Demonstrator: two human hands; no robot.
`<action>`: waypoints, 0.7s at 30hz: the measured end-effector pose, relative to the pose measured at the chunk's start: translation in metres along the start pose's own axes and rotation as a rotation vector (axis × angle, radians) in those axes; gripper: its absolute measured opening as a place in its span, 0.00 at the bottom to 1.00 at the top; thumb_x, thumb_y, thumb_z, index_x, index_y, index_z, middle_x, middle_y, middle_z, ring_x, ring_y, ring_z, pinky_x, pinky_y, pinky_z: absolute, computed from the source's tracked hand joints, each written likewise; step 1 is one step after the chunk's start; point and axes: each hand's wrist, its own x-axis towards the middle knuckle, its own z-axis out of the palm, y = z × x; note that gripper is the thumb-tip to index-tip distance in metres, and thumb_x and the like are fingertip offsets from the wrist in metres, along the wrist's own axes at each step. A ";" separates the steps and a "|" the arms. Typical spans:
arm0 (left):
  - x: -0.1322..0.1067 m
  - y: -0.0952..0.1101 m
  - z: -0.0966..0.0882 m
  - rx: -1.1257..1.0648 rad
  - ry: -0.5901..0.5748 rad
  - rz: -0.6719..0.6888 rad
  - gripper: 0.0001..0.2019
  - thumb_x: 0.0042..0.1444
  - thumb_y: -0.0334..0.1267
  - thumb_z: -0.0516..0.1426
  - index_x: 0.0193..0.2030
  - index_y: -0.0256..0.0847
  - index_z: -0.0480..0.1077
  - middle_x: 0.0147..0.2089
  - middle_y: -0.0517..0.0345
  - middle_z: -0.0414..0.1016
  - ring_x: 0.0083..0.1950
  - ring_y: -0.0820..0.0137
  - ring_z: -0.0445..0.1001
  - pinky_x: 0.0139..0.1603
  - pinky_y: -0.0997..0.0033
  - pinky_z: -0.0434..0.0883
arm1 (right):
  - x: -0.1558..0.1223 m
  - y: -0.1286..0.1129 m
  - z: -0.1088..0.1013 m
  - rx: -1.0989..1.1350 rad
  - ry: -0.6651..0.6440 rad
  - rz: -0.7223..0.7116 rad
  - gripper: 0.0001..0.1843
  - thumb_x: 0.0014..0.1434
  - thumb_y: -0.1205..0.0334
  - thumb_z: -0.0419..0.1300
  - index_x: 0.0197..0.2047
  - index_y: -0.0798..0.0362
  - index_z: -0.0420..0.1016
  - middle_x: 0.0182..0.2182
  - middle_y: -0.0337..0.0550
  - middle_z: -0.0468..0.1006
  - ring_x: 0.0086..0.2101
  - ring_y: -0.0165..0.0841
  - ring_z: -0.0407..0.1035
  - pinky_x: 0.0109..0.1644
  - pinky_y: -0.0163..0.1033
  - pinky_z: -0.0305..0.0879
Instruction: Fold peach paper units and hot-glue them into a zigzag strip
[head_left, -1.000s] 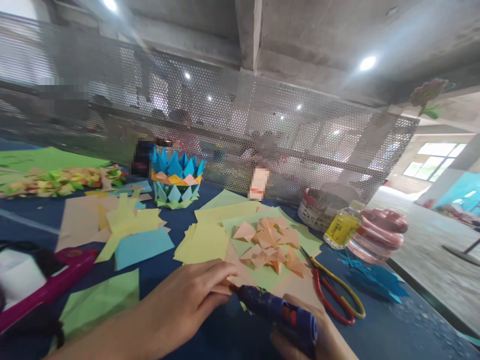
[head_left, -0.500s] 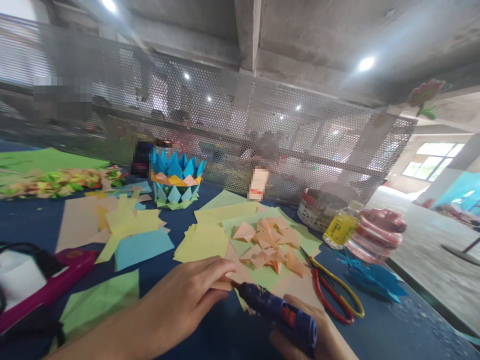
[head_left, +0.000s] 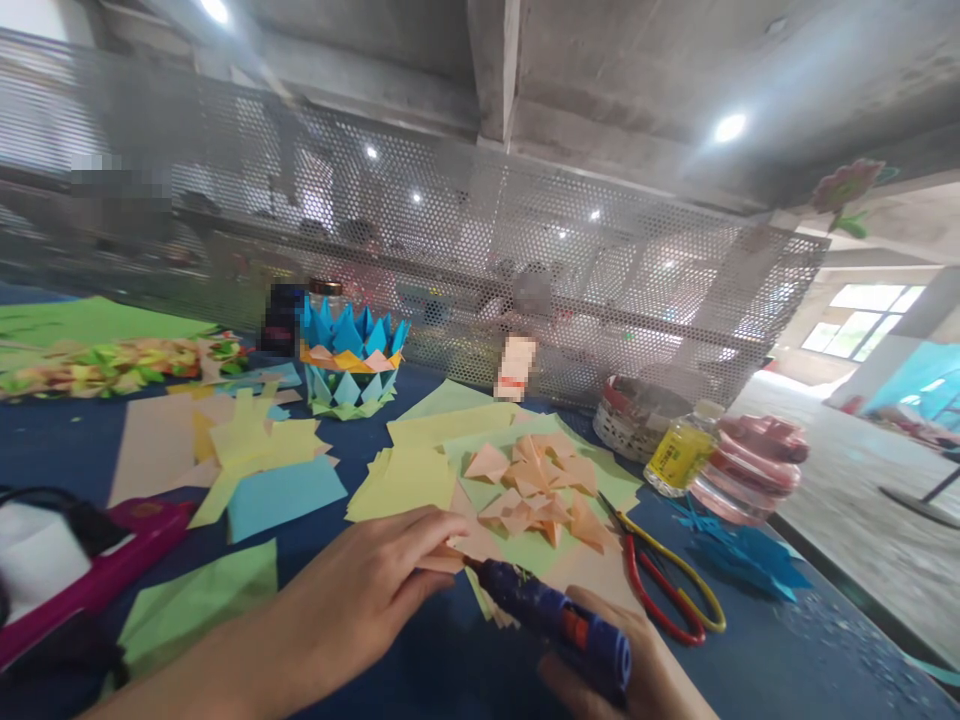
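My left hand (head_left: 386, 565) pinches a small folded piece of orange paper (head_left: 441, 557), mostly covered by the fingers. Held in my right hand (head_left: 637, 640) is a dark blue hot glue gun (head_left: 555, 615), its nozzle pointing left at the folded paper, close to or touching it. Beyond the hands, a heap of folded orange paper pieces (head_left: 536, 480) lies on pale green sheets. A stack of yellow paper (head_left: 409, 485) is just past my left hand. Scissors (head_left: 667, 580) with red and yellow handles rest to the right of the glue gun.
A blue, orange and green folded-paper basket (head_left: 352, 355) stands at the back. On the right are a yellow-labelled bottle (head_left: 679, 455), a pink container (head_left: 750, 470), a roll of tape (head_left: 637, 415) and blue paper scraps (head_left: 750, 555). A magenta power strip (head_left: 112, 560) lies left.
My left hand has shifted very slightly left, and the nozzle sits a touch lower. Both hands keep their hold; the objects on the table stay as they were.
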 end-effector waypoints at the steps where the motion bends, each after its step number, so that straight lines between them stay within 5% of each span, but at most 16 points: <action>1: 0.000 0.000 0.000 0.000 -0.001 -0.001 0.12 0.65 0.34 0.52 0.53 0.51 0.65 0.49 0.62 0.76 0.49 0.70 0.77 0.46 0.76 0.70 | 0.000 0.000 0.000 0.008 -0.012 0.002 0.09 0.58 0.56 0.59 0.32 0.52 0.72 0.26 0.40 0.77 0.27 0.32 0.70 0.32 0.32 0.65; 21: 0.001 -0.008 0.000 0.030 0.090 0.007 0.12 0.63 0.35 0.50 0.51 0.52 0.65 0.49 0.63 0.77 0.48 0.69 0.78 0.45 0.75 0.73 | 0.005 -0.005 -0.005 -0.008 -0.055 0.002 0.08 0.60 0.60 0.56 0.30 0.52 0.68 0.24 0.36 0.72 0.25 0.28 0.65 0.29 0.32 0.60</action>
